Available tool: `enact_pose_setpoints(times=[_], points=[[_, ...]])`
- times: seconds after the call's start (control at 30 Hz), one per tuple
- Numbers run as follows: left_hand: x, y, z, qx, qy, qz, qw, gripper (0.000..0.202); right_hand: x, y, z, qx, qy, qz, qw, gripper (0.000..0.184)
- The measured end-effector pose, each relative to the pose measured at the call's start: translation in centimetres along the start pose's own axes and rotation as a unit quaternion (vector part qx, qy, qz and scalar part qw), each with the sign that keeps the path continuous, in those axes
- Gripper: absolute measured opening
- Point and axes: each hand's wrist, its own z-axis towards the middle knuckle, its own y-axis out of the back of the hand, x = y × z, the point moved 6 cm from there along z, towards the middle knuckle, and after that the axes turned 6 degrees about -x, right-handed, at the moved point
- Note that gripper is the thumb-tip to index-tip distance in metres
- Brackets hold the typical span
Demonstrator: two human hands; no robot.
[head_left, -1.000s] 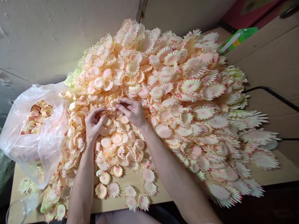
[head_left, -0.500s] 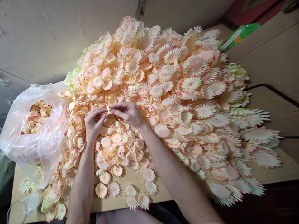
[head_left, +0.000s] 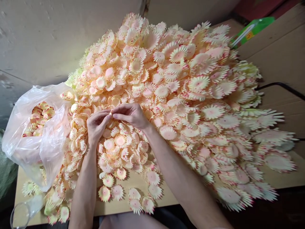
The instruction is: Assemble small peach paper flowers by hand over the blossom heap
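My left hand (head_left: 98,123) and my right hand (head_left: 130,115) meet fingertip to fingertip over the middle of a large pile of pale artificial flower petals (head_left: 164,92). Between the fingertips is a small petal piece (head_left: 111,113), cream coloured and mostly hidden by the fingers. Both hands are closed in a pinch on it. The petals around are round, fringed discs with pink centres and pink-red tips. Just below my hands lies a smaller heap of the same discs (head_left: 120,143).
At the left, an open clear plastic bag (head_left: 53,143) holds rolled red-edged petal pieces (head_left: 43,116). A clear plastic cup (head_left: 20,214) lies at the table's (head_left: 166,194) front left corner. Cardboard (head_left: 281,47), a green packet (head_left: 254,31) and a black cable (head_left: 283,84) are at right.
My fingertips have drawn closer around the small piece, so less of it shows. The camera view has shifted slightly; the pile and bag look unchanged.
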Motion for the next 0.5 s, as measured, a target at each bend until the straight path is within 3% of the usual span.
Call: enact_pose_setpoints(times=[0.5], points=[[0.22,0.06,0.06,0.022,0.006,0.028,0.999,0.012,0.21,0.03,0.01,-0.023,-0.019,0.004,1.0,0.026]])
